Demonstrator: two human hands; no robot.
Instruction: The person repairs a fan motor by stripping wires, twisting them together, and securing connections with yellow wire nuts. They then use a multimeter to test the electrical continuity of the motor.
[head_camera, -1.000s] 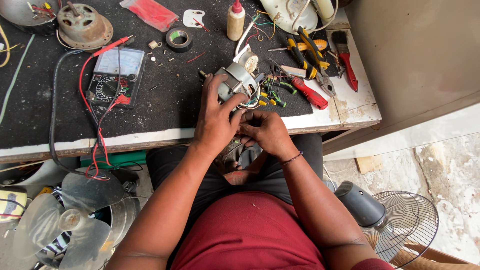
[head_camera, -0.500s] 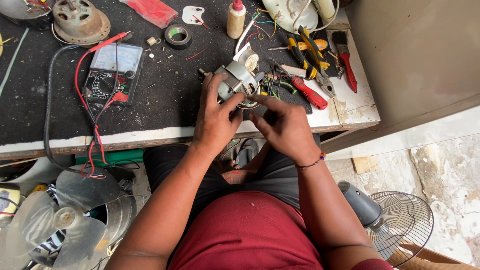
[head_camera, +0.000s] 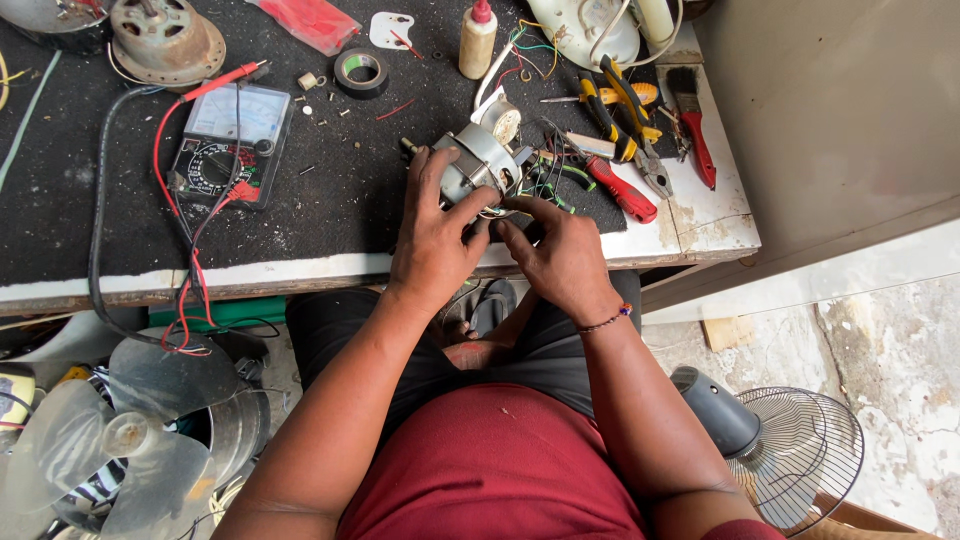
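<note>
Hands met at the bench's near edge: the left hand (head_camera: 432, 245) wrapped round a small grey fan motor (head_camera: 478, 165), fingers closed on its ribbed metal casing, while the right hand (head_camera: 560, 255) pinched at thin wires (head_camera: 545, 170) beneath it, thumb and forefinger narrow. The motor stood out of its housing, leads loose, so the wiring looked unfinished. Beyond lay a multimeter (head_camera: 228, 140) with red leads on the black textured mat (head_camera: 330, 200), red-handled pliers (head_camera: 622, 190), a tape roll (head_camera: 360, 70) and a glue bottle (head_camera: 477, 40).
</note>
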